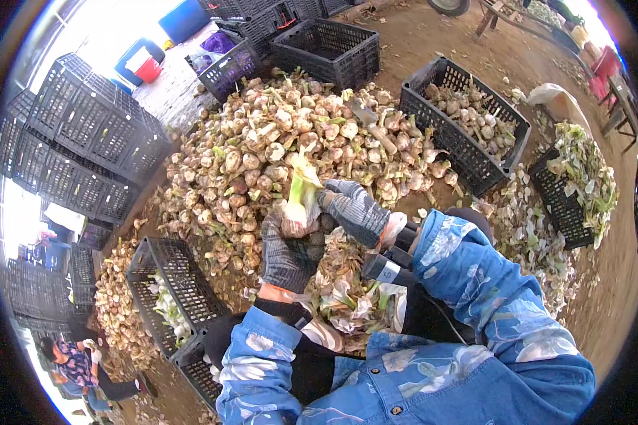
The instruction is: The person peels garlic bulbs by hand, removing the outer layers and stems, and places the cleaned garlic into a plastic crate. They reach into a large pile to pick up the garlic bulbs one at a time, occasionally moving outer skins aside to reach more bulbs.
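My left hand (290, 253), in a grey knitted glove, is wrapped round a garlic bulb (298, 216) with a pale green stem pointing up. My right hand (358, 211), gloved the same way, has its fingers pressed together at the bulb's right side, against the leafy layers of the stem. Some of its fingertips are hidden behind the bulb. Just beyond both hands lies a large heap of garlic bulbs (262, 142). Loose peelings (354, 290) lie below the hands, between my legs.
A black crate of garlic (468, 124) stands at the upper right, a crate heaped with leaves (567, 198) farther right. Another black crate (174, 290) sits at the left. Stacked crates (85, 127) rise at the far left. A co-worker (78, 365) is at the lower left.
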### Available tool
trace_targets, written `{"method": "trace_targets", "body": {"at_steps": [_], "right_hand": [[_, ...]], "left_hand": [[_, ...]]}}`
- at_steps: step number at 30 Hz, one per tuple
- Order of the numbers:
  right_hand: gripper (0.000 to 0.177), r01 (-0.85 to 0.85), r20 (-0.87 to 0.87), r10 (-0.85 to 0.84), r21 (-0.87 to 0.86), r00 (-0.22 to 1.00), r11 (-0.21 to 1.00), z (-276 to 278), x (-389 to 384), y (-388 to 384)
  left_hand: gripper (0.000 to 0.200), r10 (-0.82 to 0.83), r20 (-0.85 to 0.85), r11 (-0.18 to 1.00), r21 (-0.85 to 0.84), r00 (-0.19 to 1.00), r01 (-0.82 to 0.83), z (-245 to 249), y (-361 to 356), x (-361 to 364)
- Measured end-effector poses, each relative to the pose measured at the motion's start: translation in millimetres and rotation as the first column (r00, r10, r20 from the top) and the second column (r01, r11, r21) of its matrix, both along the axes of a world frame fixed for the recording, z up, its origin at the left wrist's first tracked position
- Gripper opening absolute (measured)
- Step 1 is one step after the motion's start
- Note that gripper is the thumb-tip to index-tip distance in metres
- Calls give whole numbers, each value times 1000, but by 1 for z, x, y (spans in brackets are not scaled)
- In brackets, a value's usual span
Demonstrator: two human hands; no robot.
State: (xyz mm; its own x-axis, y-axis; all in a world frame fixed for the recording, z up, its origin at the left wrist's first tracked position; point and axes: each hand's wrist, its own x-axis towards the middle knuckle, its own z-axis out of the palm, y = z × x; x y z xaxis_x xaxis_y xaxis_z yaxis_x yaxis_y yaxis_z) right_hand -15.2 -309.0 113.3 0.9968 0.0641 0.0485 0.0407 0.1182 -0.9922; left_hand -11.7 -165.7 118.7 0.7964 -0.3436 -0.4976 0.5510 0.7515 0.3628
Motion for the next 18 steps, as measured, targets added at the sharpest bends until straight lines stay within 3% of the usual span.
{"method": "trace_targets", "body": {"at_steps": [1, 3, 4, 5, 6, 7, 8, 9, 10, 11, 12, 14, 15, 16, 18], "right_hand": [[27, -37, -49, 41, 63, 998, 997, 1, 0, -1], [28, -5, 8, 4, 51, 1000, 999, -8, 5, -2], [28, 45, 64, -31, -232, 997, 972, -7, 6, -4], [28, 104, 127, -46, -494, 991, 864, -6, 7, -5], [26, 111, 51, -99, -374, 994, 921, -7, 6, -1], [26, 114, 51, -102, -375, 993, 920, -10, 6, -2], [25, 82, -74, -86, -60, 994, 995, -14, 6, -2], [25, 77, -182, -29, 261, 983, 962, -19, 9, -3], [23, 10, -96, 11, 211, 995, 977, -41, 20, -8], [24, 208, 540, 50, -407, 840, 889, -106, 46, -21], [24, 150, 476, 95, -451, 875, 880, -82, 35, -24], [24, 78, 409, 156, -501, 899, 862, -29, 16, -21], [22, -3, 151, 27, -159, 988, 987, -17, 10, -14], [21, 30, -149, 2, 215, 989, 976, -9, 6, -9], [20, 51, -148, -29, 147, 989, 988, 2, 3, -8]], "left_hand": [[48, 3, 1, 1000, -2, 1000, -3, 0, 1, -1], [46, -172, 150, 952, 281, 974, 125, -6, 5, -4], [54, -285, 183, 867, 468, 941, 172, -11, 8, 2], [54, -285, 183, 868, 466, 941, 173, -17, 9, 1], [47, -243, 229, 875, 472, 943, 111, -22, 8, 0], [41, -203, 274, 879, 475, 940, 52, -19, 3, -2], [40, -145, 224, 932, 358, 964, 57, -19, -3, -1], [40, -144, 227, 934, 353, 963, 56, -17, 0, 1], [41, -165, 196, 982, 121, 967, 143, -11, 7, 3], [41, -196, 169, 969, -117, 966, 217, -4, 12, 3], [43, -234, 197, 971, 5, 952, 237, 10, 12, 1], [41, -171, 162, 985, 29, 972, 168, 11, 4, 2], [39, -118, 122, 992, 62, 986, 111, 10, 1, 2], [45, -110, 137, 973, 215, 984, 79, -7, 2, 7], [45, -171, 138, 956, 263, 976, 130, -20, 5, 8]]}}
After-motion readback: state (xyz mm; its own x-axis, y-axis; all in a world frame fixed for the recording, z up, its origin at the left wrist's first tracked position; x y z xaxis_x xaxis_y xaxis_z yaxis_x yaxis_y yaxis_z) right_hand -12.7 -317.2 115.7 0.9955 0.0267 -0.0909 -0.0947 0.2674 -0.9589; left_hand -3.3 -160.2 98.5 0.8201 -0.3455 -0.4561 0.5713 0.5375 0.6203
